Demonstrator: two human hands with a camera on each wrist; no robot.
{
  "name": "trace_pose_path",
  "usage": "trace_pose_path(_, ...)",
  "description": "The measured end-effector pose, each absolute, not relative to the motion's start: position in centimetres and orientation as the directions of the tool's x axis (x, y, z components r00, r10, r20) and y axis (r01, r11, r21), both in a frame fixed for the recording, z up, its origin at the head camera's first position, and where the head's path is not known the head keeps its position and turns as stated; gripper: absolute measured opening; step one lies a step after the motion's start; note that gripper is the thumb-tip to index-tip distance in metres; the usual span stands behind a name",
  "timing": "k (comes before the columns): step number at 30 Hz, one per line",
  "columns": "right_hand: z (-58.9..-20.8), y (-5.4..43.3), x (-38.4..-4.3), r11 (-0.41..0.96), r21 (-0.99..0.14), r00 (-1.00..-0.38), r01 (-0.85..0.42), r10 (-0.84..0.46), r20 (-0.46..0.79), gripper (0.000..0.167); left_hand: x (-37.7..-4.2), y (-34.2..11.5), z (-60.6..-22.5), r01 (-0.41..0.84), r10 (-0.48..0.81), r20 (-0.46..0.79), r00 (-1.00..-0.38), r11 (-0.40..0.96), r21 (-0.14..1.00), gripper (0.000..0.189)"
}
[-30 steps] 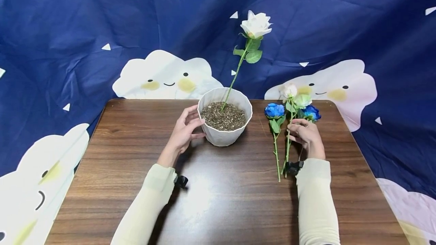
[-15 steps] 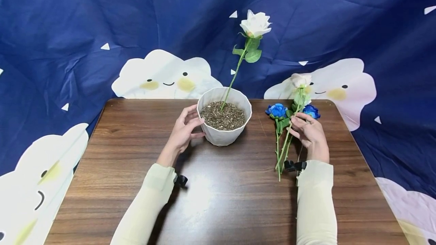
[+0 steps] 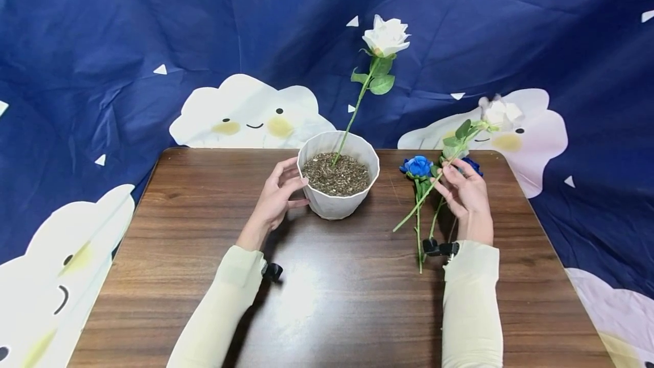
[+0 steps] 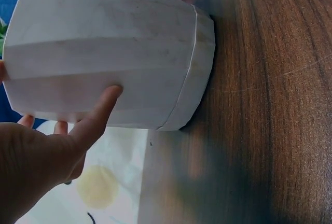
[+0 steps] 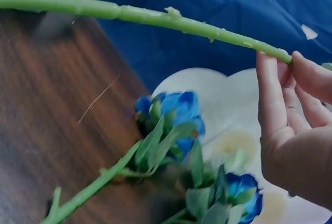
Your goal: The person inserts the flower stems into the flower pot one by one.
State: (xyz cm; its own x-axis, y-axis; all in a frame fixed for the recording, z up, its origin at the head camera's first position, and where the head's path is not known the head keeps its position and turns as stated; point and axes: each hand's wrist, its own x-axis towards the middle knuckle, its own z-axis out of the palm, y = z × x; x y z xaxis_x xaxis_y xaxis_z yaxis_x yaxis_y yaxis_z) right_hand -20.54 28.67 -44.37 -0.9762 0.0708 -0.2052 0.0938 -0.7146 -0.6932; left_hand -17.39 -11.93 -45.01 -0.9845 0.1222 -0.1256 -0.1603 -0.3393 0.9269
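My right hand (image 3: 467, 189) pinches the green stem of a white rose (image 3: 501, 113) between thumb and fingers. The stem (image 5: 207, 31) slants across, its bare lower end pointing toward the pot. My left hand (image 3: 274, 195) rests against the left side of a white faceted flower pot (image 3: 337, 206), its fingers spread and a fingertip at the rim. In the left wrist view a straight finger (image 4: 101, 110) touches the pot wall. Dark soil (image 3: 334, 175) lies in the pot, and another white rose (image 3: 385, 37) stands in it, leaning right.
Below the raised stem, a blue rose (image 3: 418, 167) lies on the wooden table (image 3: 327, 300). Beside it are a second blue rose (image 3: 472, 164) and a pale green-white rose (image 3: 455, 152), both partly behind my right hand. A blue cloud-print cloth (image 3: 153, 16) hangs behind.
The right hand has lifted the white rose off the other flowers and tilted it, bloom to the right and stem end to the left. The left hand and pot stay put.
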Motion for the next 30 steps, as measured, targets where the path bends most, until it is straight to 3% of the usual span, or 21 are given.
trace_pose_path(8, -42.2, 27.5, -20.9, -0.791, -0.61, -0.993, -0.053, 0.107, -0.053, 0.021, -17.3, -11.9, -45.1, -0.159, 0.123, -0.123, -0.985, -0.342, 0.926, 0.062)
trace_pose_path(15, -40.3, 25.9, -21.3, -0.775, -0.617, -0.986, -0.138, 0.165, 0.013, 0.024, -17.5, -12.0, -45.1, -0.154, 0.123, -0.119, -0.985, -0.332, 0.931, 0.062)
trace_pose_path(30, -37.4, 23.4, -21.6, -0.79, -0.578, -0.979, -0.203, 0.181, 0.096, 0.023, -17.6, -12.0, -45.0, -0.14, 0.123, -0.106, -0.987, -0.319, 0.937, 0.061)
